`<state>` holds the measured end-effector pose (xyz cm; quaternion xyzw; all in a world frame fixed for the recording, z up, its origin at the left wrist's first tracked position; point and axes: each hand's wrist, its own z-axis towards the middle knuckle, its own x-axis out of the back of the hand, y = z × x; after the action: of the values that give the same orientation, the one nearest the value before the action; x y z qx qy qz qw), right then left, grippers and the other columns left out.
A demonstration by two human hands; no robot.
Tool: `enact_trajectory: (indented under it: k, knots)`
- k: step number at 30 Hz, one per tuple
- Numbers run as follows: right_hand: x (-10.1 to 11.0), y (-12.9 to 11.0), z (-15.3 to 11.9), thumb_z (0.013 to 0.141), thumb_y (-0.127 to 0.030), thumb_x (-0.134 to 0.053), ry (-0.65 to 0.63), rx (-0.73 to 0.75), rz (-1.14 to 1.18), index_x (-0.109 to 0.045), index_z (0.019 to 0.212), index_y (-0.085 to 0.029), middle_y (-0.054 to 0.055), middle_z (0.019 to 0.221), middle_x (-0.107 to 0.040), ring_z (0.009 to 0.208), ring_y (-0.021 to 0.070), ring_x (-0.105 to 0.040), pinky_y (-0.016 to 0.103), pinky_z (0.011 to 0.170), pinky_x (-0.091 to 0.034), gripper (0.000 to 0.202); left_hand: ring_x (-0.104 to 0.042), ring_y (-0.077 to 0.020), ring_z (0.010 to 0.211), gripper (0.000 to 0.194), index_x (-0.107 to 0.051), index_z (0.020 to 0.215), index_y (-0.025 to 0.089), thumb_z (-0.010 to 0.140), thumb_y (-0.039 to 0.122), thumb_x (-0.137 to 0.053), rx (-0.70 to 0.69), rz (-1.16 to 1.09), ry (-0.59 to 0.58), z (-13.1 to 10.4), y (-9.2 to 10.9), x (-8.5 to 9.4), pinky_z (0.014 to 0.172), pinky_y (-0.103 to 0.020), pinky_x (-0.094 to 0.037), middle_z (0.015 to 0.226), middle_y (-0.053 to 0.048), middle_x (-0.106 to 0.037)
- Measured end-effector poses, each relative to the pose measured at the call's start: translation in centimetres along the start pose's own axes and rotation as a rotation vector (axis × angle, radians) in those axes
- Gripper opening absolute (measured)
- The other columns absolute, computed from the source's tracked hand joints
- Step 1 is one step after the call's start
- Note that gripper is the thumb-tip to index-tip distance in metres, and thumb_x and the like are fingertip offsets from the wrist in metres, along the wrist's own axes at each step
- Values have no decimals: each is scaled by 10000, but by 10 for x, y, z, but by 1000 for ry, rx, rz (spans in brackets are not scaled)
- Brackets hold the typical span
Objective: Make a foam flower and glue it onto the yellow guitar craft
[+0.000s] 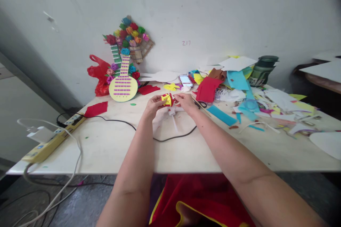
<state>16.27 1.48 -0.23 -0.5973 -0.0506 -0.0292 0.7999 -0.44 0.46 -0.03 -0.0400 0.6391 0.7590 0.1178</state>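
A small red and yellow piece (167, 100) is held above the middle of the table. My left hand (155, 105) grips its left side, fingers pressed together. At its right edge, my right hand (184, 101) has its fingers closed in a pinch; whether they hold that edge or something small is too tiny to tell. Just below the hands lies a glue gun (173, 113), whitish and partly covered by them. A yellow scrap (171, 87) rests on the table behind the piece.
A yellow power strip (50, 145) lies left, its black cable (176, 137) crossing the table. A guitar-shaped craft (123, 89) stands behind. Scissors (201, 104), red sheets (208, 89), a blue strip (221, 115) and a green bottle (262, 72) are right.
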Motion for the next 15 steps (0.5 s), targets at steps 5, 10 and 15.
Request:
enact_trajectory:
  k: [5,10,15]
  knots:
    - [3,9,6,708,-340,-553,11,89,-234,-688,749,-176,23,682,-666,621,155,-589,278,629,-462,217,-621,-164,714,381,-598,832,143,502,247,-755,-17,74,14,-2,1,-2,751,-367,-490,797,-32,-654]
    - [5,7,6,717,-309,-549,9,127,-472,-701,721,-190,30,639,-663,635,173,-589,267,597,-427,193,-617,-165,706,362,-605,808,142,498,255,-754,-24,126,13,-2,1,-3,752,-367,-483,789,-36,-654]
    - [4,-5,-1,742,-291,-528,8,151,-644,-693,714,-179,39,640,-664,644,167,-582,251,571,-389,201,-611,-154,693,355,-615,807,130,501,250,-749,-29,131,10,-2,0,-4,715,-331,-494,775,-33,-649]
